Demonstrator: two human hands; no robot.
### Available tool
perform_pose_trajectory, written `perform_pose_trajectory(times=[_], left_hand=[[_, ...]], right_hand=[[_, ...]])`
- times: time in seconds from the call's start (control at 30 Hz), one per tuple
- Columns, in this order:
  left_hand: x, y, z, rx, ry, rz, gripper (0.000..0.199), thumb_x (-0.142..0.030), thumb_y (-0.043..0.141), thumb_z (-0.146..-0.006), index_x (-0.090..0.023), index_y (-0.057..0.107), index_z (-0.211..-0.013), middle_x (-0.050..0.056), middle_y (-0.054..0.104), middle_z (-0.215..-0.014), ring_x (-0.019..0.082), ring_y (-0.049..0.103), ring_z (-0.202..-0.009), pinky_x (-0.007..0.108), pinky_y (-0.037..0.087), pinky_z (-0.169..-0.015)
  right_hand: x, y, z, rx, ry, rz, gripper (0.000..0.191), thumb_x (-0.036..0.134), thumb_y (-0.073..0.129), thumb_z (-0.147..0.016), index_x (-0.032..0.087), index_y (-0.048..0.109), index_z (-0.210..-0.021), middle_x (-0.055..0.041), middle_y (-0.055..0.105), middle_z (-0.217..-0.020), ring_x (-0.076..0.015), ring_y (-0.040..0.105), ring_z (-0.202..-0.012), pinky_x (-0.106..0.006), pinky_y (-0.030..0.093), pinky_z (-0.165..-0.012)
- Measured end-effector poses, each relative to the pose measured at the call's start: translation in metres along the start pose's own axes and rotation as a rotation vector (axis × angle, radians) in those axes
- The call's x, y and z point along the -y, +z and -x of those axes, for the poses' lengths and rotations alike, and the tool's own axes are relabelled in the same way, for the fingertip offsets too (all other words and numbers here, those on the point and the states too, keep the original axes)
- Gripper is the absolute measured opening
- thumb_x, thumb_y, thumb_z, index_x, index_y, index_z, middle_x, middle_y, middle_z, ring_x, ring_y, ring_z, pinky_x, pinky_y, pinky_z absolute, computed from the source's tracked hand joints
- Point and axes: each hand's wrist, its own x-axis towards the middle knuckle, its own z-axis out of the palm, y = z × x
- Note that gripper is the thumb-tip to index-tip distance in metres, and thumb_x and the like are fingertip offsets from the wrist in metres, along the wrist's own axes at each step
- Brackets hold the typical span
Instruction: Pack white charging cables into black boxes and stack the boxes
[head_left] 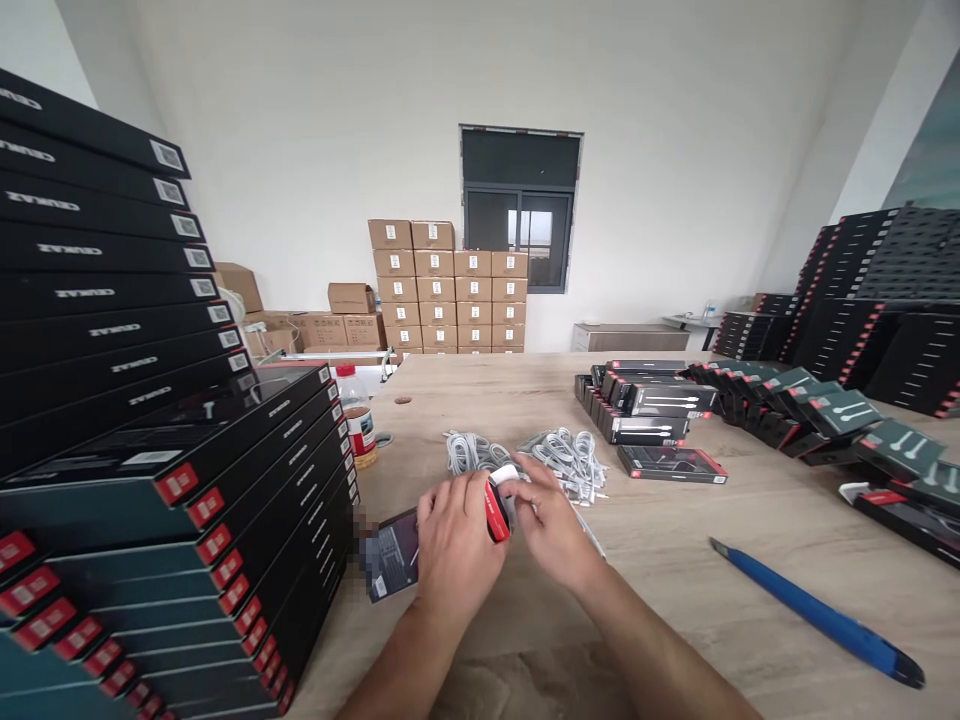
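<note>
Your left hand [459, 532] is closed around 1 flat, dark printed cardboard box [394, 556], held low above the table at its near middle, its red-and-black end [498, 510] turned toward your right hand [556, 525]. Your right fingers are bent at that end, against a thin white flap or insert [506, 474]; cannot tell whether they pinch it. Box judged part-way through packing: end apparently not closed, contents hidden.

Just beyond your hands: loose coils of grey-white cable [564, 452], unboxed; these look like the work left. Count not readable, as they overlap.

Farther right: 1 flat black box with a red edge [673, 464] lies alone, near a pile of small black window boxes [646, 402] showing white cables. Beyond it, a long leaning row of dark boxes [844, 410] appears finished. By these, a good share is judged done. At the near right lies a blue-handled tool [814, 610], untouched.
</note>
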Motion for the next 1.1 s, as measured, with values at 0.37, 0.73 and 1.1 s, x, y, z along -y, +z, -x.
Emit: perform_pose_trajectory(times=[0.37, 0.73, 1.1], left_hand=[[-0.007, 0.002, -0.005, 0.039, 0.018, -0.004, 0.064, -0.025, 0.067, -0.079, -0.020, 0.046, -0.140, 0.011, 0.067, -0.125, 0.034, 0.060, -0.112, 0.046, 0.040, -0.092], [0.008, -0.002, 0.003, 0.208, -0.048, -0.084, 0.066, -0.028, 0.070, -0.079, -0.021, 0.052, -0.142, 0.011, 0.068, -0.117, 0.034, 0.061, -0.106, 0.048, 0.041, -0.090], [0.002, -0.006, 0.002, 0.338, -0.115, -0.073, 0.067, -0.028, 0.069, -0.078, -0.023, 0.051, -0.143, 0.009, 0.067, -0.123, 0.031, 0.059, -0.114, 0.046, 0.038, -0.096]], right_hand=[[-0.007, -0.014, -0.015, -0.264, 0.331, -0.572, 0.036, 0.053, 0.074, -0.072, 0.020, 0.063, -0.065, -0.0068, 0.072, -0.104, -0.0242, 0.066, -0.097, -0.036, 0.050, -0.088], [-0.022, -0.049, -0.020, -0.438, 0.097, -0.084, 0.023, 0.037, 0.073, -0.074, 0.023, 0.074, -0.093, -0.0118, 0.062, -0.131, -0.0319, 0.050, -0.127, -0.052, 0.036, -0.110], [-0.031, -0.046, -0.012, -0.035, -0.070, 0.499, 0.012, 0.020, 0.065, -0.086, 0.024, 0.075, -0.081, -0.0112, 0.057, -0.144, -0.0371, 0.036, -0.142, -0.064, 0.035, -0.109]])
